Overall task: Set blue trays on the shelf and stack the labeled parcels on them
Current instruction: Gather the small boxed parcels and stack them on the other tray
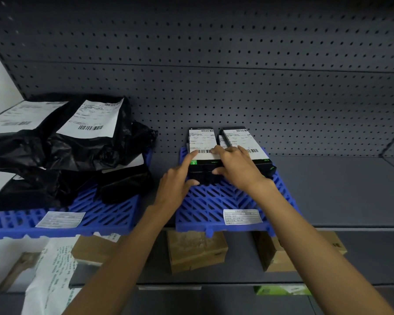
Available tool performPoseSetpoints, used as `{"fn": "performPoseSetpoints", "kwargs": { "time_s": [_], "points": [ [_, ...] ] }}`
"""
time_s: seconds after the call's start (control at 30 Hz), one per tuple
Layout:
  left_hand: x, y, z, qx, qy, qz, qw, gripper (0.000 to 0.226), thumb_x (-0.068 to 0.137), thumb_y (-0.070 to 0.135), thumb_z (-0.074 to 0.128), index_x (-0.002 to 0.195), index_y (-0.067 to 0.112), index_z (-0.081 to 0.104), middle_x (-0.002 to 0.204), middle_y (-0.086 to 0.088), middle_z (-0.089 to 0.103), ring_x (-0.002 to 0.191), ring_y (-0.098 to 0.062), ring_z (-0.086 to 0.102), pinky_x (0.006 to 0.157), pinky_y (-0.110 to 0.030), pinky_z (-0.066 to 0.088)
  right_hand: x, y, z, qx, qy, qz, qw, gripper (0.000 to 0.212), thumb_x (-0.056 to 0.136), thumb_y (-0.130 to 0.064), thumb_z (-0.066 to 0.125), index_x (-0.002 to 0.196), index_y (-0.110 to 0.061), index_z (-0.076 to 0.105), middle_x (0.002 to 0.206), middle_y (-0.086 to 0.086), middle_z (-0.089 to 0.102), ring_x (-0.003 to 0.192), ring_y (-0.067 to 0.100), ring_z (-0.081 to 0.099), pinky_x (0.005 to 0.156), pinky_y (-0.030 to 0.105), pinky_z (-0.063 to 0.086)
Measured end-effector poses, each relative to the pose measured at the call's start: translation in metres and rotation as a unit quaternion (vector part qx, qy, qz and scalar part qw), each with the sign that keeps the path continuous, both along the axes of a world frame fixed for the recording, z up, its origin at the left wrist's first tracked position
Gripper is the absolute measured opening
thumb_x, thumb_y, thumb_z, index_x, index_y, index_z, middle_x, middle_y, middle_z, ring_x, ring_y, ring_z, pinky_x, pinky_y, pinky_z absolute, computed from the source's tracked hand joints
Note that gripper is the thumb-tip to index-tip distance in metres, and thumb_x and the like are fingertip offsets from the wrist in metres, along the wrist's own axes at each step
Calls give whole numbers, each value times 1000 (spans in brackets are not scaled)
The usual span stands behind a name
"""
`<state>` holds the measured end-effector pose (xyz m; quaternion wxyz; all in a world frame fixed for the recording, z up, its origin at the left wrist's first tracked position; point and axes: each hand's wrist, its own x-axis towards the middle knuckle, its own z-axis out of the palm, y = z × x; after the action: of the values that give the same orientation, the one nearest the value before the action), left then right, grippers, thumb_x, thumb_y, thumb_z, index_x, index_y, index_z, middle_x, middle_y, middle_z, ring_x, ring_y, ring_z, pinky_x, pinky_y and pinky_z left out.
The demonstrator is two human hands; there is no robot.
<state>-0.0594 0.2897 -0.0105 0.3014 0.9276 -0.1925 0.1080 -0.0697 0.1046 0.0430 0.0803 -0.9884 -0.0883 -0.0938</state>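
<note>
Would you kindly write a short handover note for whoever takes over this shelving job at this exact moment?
Left hand: fingers on the top and front of the left black labeled box, no closed grip.
Right hand: resting across both boxes, touching the right black labeled box too.
Things: both boxes sit side by side at the back of the right blue slatted plastic tray. The left blue slatted tray carries a pile of black plastic mailer bags with white labels.
Done: two trays on the shelf, both loaded.
Left: square up the two boxes. Brown cardboard boxes sit on the lower shelf; whether they belong on the trays is unclear.
</note>
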Motion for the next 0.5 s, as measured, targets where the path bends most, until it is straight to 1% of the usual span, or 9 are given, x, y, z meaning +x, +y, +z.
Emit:
{"fn": "performPoseSetpoints", "kwargs": {
  "time_s": [0.1,0.17,0.23,0.3,0.33,0.37,0.4,0.47,0.5],
  "points": [
    [4,3,-3,9,-6,-17,1000,86,88,16,70,150,42,18,98,-10,70,79,-22,66,74,-44,57,0,1,-4,-11,-12,-6,1000,53,90,-28,68,135,-15,44,109,13,67,121,31,51,116,39,23],
    [7,3,-4,-4,-4,-29,1000,86,88,9,69,150,43,19,103,-11,70,86,-22,68,77,-43,58,0,0,-7,-16,-19,-12,1000,55,89,-28,69,136,-15,43,110,12,67,119,31,52,114,39,27],
    [9,2,-4,-34,10,-44,998,87,87,5,69,151,41,21,114,-12,68,99,-24,67,85,-45,57,3,0,-7,-8,-25,-23,999,57,88,-27,70,138,-18,44,107,13,68,114,31,55,108,39,33],
    [9,2,-2,-59,19,-54,997,87,85,0,69,151,38,25,132,-11,58,115,-23,61,94,-45,54,6,1,-6,-5,-27,-30,999,58,88,-27,71,139,-19,44,103,15,68,110,33,57,100,38,38],
    [9,2,-1,-64,20,-57,996,86,85,-1,69,151,36,27,138,-9,52,120,-24,57,98,-45,52,6,2,-6,-7,-28,-31,999,58,88,-28,70,139,-20,44,103,15,68,110,33,57,98,38,39],
    [9,2,1,-64,18,-58,996,84,85,1,70,151,34,28,141,-7,47,123,-24,54,100,-45,50,6,2,-7,-8,-32,-31,999,59,88,-29,70,141,-21,43,104,15,68,112,33,56,99,38,39],
    [8,3,3,-55,15,-59,997,82,86,8,71,151,32,29,142,-6,42,124,-25,51,101,-45,49,5,2,-8,-7,-34,-29,999,61,89,-31,69,143,-22,42,107,14,68,115,32,55,101,38,37],
    [5,4,11,-4,10,-59,998,81,84,27,71,152,31,27,148,-5,29,126,-28,47,99,-44,47,1,-3,-8,8,-31,-19,999,64,89,-35,67,146,-25,39,112,11,66,122,30,50,108,39,32],
    [4,5,16,32,8,-56,998,83,84,28,72,152,32,26,153,-4,19,129,-30,43,98,-43,47,-1,-7,-7,22,-32,-10,999,64,90,-37,66,147,-26,38,115,10,65,126,29,48,112,40,29]
  ]
}}
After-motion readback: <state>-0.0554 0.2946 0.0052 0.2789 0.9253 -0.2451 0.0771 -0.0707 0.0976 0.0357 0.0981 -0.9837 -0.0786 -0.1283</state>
